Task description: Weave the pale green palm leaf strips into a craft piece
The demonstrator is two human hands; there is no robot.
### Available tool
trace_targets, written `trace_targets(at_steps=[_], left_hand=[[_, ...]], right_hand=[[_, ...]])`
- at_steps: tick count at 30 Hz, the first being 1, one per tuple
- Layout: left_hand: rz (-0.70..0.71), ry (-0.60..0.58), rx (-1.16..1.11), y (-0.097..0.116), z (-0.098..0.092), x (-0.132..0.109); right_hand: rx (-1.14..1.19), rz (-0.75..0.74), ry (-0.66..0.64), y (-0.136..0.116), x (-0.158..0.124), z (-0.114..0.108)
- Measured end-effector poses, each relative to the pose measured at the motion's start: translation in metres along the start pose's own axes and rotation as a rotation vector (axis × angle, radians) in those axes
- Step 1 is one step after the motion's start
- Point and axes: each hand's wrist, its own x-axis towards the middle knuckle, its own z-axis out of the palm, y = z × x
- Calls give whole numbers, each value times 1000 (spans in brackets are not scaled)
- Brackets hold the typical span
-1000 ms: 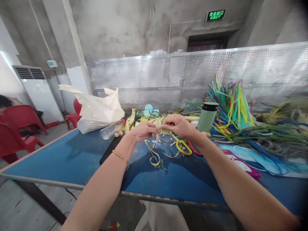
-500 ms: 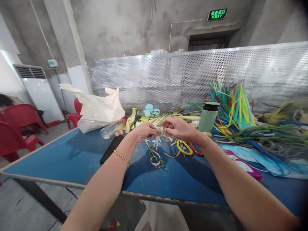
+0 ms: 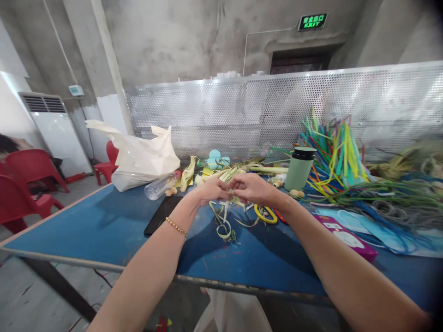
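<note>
Over the middle of the blue table [image 3: 114, 233], my left hand [image 3: 212, 190] and my right hand [image 3: 252, 188] meet fingertip to fingertip. Both are closed in a pinch on a pale green plant-fibre strip [image 3: 238, 201], most of which the fingers cover. Below them on the tabletop lies a curled strip [image 3: 224, 229] with thin green scraps. To the right, partly behind my right wrist, are a yellow loop [image 3: 266, 216] and a red one, which look like scissor handles. A heap of pale stalks and husks [image 3: 226, 173] is just beyond my hands.
A white plastic bag [image 3: 145, 157], a clear bottle [image 3: 158, 188] and a black tablet-like slab [image 3: 162, 216] are on the left. At right stand a green tumbler [image 3: 299, 170], bundled coloured strips [image 3: 342, 157], a purple box [image 3: 346, 236] and blue masks [image 3: 384, 230]. A perforated metal panel [image 3: 214, 115] borders the back.
My right hand has shifted slightly left, closing against the left fingertips. Less of the held strip shows between them. My left hand has barely moved.
</note>
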Motion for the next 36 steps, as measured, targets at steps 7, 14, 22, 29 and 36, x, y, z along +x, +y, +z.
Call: trace_targets(at_steps=[7,14,22,29,36], left_hand=[[49,-2,-82,1,-7,-2],[64,-30,-101,3,-8,-2],[5,27,-167,2,-6,-1],[37,118,-198,-4,-6,6],[24,77,-141,-4,-4,5]], right_hand=[[0,-3,32,21,-2,-23],[54,-2,-130,22,-1,-15],[-55,-67,194,22,3,-12],[-206,-112,219,18,8,-10],[-194,-88,209,14,8,-1]])
